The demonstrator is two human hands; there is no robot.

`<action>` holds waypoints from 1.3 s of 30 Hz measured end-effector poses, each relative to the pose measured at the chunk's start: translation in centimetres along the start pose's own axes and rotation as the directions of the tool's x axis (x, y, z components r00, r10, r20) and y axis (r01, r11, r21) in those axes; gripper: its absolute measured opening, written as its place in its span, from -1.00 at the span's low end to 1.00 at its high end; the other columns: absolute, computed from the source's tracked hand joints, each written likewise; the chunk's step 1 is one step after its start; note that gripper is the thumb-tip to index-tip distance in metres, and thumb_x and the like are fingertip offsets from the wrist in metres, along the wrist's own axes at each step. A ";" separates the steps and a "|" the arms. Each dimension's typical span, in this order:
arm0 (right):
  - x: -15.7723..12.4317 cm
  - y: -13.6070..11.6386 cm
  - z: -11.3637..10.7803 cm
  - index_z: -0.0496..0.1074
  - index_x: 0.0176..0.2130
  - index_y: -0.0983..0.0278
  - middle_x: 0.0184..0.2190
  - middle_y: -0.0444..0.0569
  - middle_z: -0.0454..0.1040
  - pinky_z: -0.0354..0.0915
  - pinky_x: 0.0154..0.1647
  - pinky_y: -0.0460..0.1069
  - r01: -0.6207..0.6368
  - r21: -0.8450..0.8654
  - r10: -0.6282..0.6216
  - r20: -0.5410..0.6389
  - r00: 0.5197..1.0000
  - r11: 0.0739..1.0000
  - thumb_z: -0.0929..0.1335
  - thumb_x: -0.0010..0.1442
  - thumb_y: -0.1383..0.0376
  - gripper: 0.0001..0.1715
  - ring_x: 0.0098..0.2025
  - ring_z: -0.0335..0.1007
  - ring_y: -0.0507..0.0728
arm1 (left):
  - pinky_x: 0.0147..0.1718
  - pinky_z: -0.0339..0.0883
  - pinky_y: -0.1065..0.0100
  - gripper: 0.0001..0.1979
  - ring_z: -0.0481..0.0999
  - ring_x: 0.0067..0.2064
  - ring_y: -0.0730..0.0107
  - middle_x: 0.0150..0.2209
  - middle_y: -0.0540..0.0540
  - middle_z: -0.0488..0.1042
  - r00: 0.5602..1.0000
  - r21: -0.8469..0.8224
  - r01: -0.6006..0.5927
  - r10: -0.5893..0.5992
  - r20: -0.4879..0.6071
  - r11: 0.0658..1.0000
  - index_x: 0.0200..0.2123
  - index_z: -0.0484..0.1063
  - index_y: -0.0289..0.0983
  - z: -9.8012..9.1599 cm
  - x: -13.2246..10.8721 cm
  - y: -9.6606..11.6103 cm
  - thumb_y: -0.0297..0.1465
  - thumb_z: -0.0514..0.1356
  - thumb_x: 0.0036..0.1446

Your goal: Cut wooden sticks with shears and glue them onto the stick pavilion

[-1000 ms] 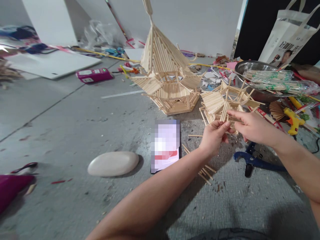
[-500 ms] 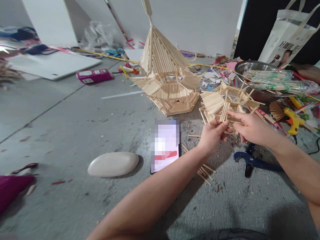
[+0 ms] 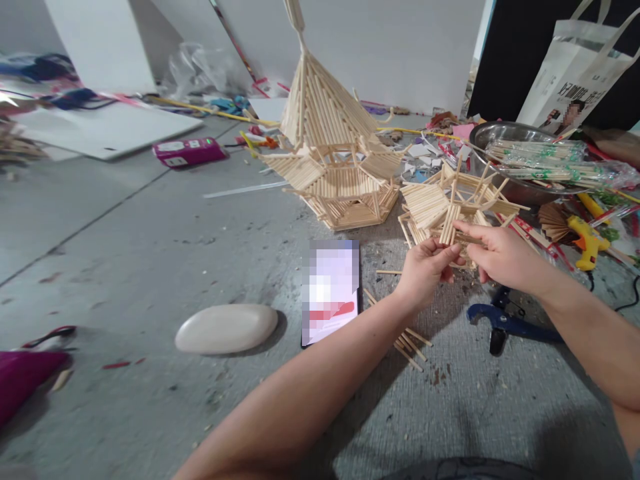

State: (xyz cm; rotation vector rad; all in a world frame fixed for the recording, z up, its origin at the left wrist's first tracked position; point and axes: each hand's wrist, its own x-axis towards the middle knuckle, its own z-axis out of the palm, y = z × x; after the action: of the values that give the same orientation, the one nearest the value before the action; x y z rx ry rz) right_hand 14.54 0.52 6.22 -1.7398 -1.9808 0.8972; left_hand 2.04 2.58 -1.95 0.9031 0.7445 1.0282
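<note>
A small model built of thin wooden sticks (image 3: 425, 203) stands on the floor at right of centre, with slanting panels and several sticks jutting upward. My left hand (image 3: 430, 267) is closed at its front, thumb and fingers pinching the lower ends of a narrow row of wooden sticks (image 3: 451, 225). From the right, my right hand (image 3: 495, 253) reaches the same row, its index fingertip against the sticks and its other fingers curled. Part of the model's base is hidden behind both hands. Behind it rises a larger stick pagoda (image 3: 330, 107) with a pointed roof.
A phone (image 3: 331, 287) lies left of my forearm, beside a pale oval object (image 3: 227, 329). Loose sticks (image 3: 410, 343) and a blue cutter (image 3: 500, 320) are near my arms. At right are a yellow glue gun (image 3: 590, 243) and a metal bowl (image 3: 480, 143) holding packaged sticks.
My left thumb has shifted slightly to the right along the ends of the sticks. Otherwise both hands and the models stay in place.
</note>
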 end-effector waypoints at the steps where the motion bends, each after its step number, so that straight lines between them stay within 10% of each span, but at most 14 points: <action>1: 0.0 0.0 0.0 0.17 0.15 0.24 -0.48 -0.06 0.51 0.11 -0.72 -0.16 -0.003 -0.001 0.003 0.000 1.000 1.000 0.18 0.08 0.38 -0.38 -0.75 0.18 -0.10 | -0.76 0.09 0.54 -0.83 0.22 -0.74 0.69 -0.59 0.03 0.44 1.000 0.001 0.002 -0.002 0.001 1.000 -0.48 0.32 -0.33 0.0 0.0 0.0 -0.35 0.23 -0.07; 11: 0.1 0.7 0.2 0.11 0.18 0.28 -0.51 -0.06 0.50 0.14 -0.69 -0.13 0.011 -0.018 -0.010 0.005 1.000 1.000 0.16 0.10 0.37 -0.37 -0.72 0.19 -0.07 | -0.76 0.09 0.53 -0.79 0.22 -0.74 0.68 -0.57 0.02 0.45 1.000 -0.010 -0.015 0.015 -0.021 1.000 -0.49 0.28 -0.33 0.0 -0.1 0.0 -0.33 0.23 -0.09; 25: 0.2 1.0 0.6 0.18 0.14 0.23 -0.03 0.03 0.41 0.20 -0.62 -0.09 0.142 -0.129 -0.153 -0.076 0.985 0.981 0.16 0.09 0.39 -0.40 -0.61 0.25 -0.06 | -0.76 0.09 0.54 -0.81 0.24 -0.74 0.67 -0.57 0.03 0.44 0.999 -0.024 -0.002 0.001 -0.036 1.000 -0.51 0.28 -0.32 0.0 -0.2 0.3 -0.34 0.24 -0.11; 39: 0.2 0.6 0.5 0.24 0.11 0.25 -0.22 -0.01 0.51 0.19 -0.63 -0.09 0.144 -0.159 -0.160 -0.091 0.983 0.977 0.17 0.06 0.43 -0.40 -0.63 0.23 -0.05 | -0.75 0.07 0.54 -0.75 0.22 -0.74 0.67 -0.60 0.00 0.44 0.998 -0.001 0.015 -0.015 -0.065 1.000 -0.53 0.32 -0.34 0.1 -0.3 0.6 -0.26 0.24 -0.10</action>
State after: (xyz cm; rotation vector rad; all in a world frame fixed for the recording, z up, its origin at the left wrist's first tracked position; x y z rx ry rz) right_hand 14.63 0.61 5.37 -1.6492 -2.1276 0.6074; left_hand 1.74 2.44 -1.33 0.8656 0.8043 1.0483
